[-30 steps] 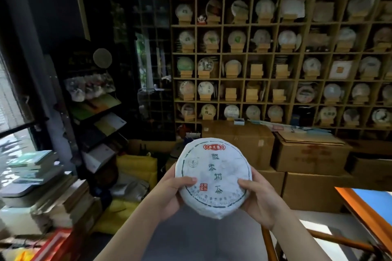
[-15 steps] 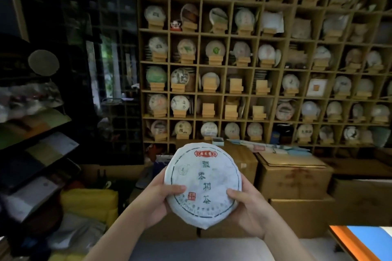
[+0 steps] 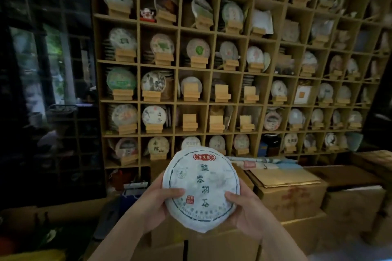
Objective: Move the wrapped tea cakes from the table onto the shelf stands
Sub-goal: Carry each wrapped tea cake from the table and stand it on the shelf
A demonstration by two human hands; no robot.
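Note:
A round tea cake [image 3: 201, 188] in white paper with dark characters and a red seal is held upright in front of me. My left hand [image 3: 156, 203] grips its left edge, thumb on the face. My right hand [image 3: 246, 210] grips its right edge the same way. Beyond it stands a wooden grid shelf [image 3: 212, 101] of wrapped cakes on small wooden stands. Several stands in the middle cells are bare, such as one stand [image 3: 189, 122] and another stand [image 3: 221, 93].
Stacked cardboard boxes [image 3: 292, 193] stand between me and the shelf's foot, with papers on top. A dark lattice screen and window [image 3: 48, 91] fill the left. A small red-and-white figurine [image 3: 147, 14] sits in an upper cell.
The view has swung right and closer to the shelf; the table corner and book stacks have left the frame. Both hands keep the same grip on the tea cake.

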